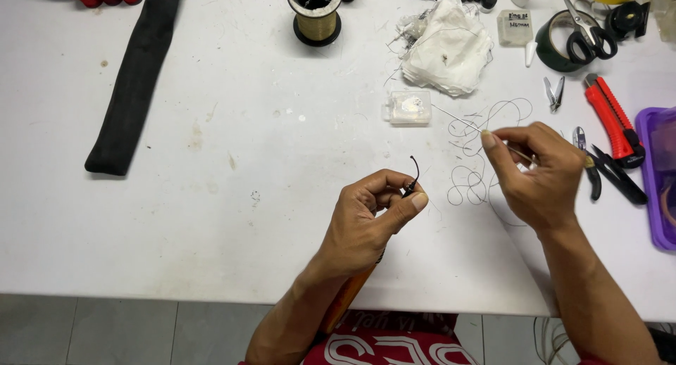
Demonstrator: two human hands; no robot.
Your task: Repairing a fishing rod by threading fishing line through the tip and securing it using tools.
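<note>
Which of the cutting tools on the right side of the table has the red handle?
The utility knife, lying lengthwise beside the purple tray. The scissors on the tape roll and the pliers have black handles.

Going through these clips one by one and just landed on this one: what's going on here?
A person sits at a white table. The left hand pinches a small black curved piece between thumb and fingers, with an orange handle showing below the wrist. The right hand holds a thin needle-like tool over a tangle of fine line. Nearby lie a small clear box, a spool of thread, white cloth, scissors and a red utility knife.
</note>
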